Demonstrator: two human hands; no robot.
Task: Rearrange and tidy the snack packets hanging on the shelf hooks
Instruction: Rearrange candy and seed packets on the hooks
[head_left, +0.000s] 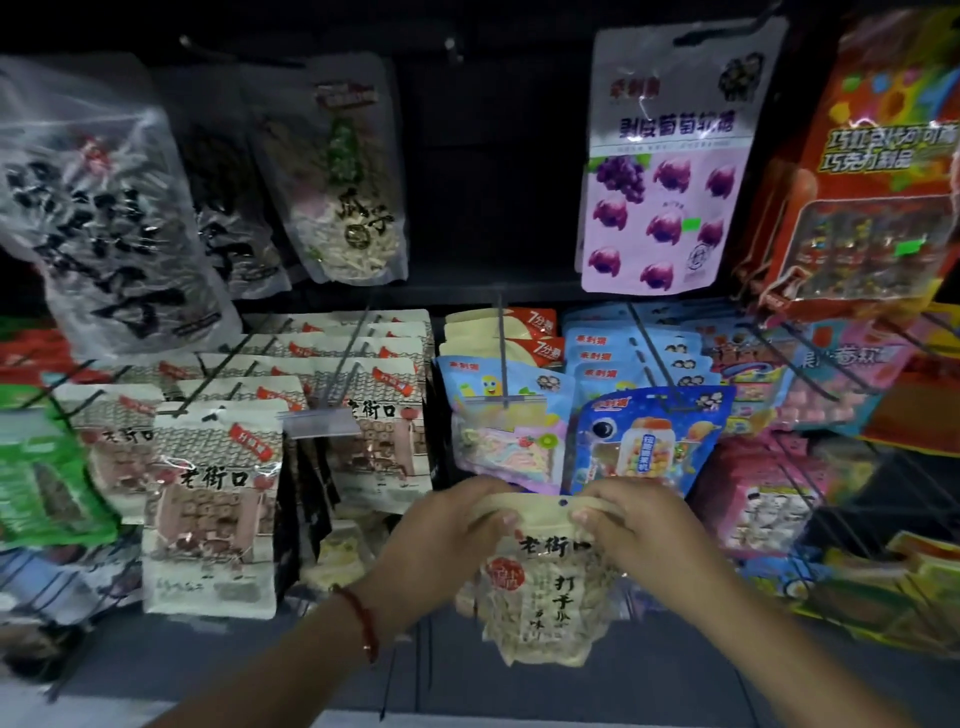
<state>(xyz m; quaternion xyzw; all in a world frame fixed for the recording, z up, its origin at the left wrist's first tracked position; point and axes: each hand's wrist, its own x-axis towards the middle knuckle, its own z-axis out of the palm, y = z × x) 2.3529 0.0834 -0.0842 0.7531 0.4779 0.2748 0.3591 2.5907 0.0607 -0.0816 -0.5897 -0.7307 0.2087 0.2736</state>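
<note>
Dark shelf hooks (501, 343); both hands' fingers (498, 519) pinch beige packet (545, 582) top.

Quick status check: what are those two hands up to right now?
Left hand and right hand both pinch top edge of beige snack packet. Packet off any hook, hang hole free. Blue candy packet hangs right behind.

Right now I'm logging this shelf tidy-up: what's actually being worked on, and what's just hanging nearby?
In hand:
- beige seed packet, top edge pinched by left hand and right hand

Just hanging:
- purple grape gummy bag
- blue candy packet
- green packet
- red chocolate box
</note>
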